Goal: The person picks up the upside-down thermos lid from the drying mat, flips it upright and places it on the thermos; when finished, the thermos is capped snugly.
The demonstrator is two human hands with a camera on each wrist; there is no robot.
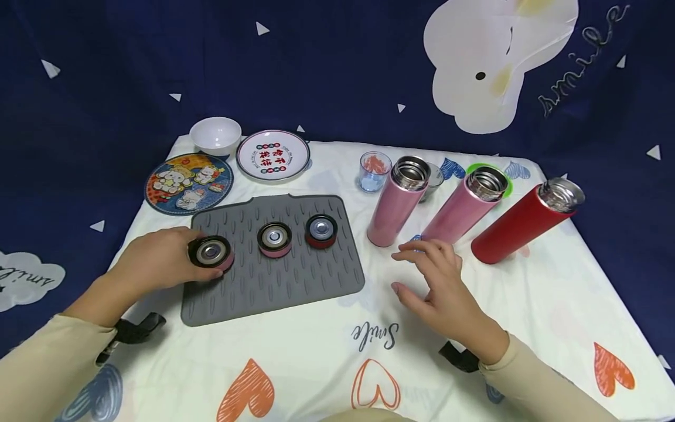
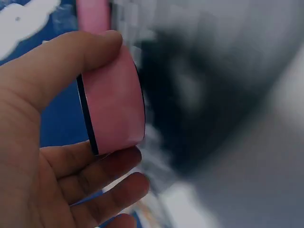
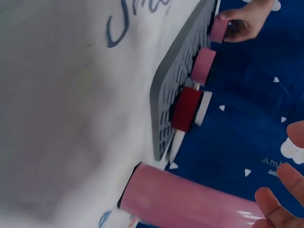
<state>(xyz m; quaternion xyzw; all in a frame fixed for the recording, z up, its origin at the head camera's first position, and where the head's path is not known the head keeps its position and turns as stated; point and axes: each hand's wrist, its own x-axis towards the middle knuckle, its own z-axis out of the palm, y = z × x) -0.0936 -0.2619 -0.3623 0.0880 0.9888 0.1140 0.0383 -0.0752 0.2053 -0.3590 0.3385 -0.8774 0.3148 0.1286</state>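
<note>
On the left of the grey ridged mat [image 1: 274, 266], my left hand [image 1: 160, 258] pinches a pink bottle lid [image 2: 116, 102] between thumb and fingers, its hollow side up. Whether that lid touches the mat is hard to tell. Another pink lid [image 1: 275, 239] and a red lid [image 1: 321, 231] sit on the mat, also hollow side up. My right hand [image 1: 440, 290], fingers loosely bent and holding nothing, is in front of two uncapped pink bottles [image 1: 396, 205] [image 1: 464, 205]. To their right stands an uncapped red bottle [image 1: 519, 225].
Behind the mat are a white bowl [image 1: 216, 136], a white plate [image 1: 273, 155] with red lettering and a round cartoon mat [image 1: 188, 184]. A glass cup [image 1: 375, 172] stands left of the bottles. Another cup and a green-rimmed item [image 1: 509, 186] are partly hidden behind them.
</note>
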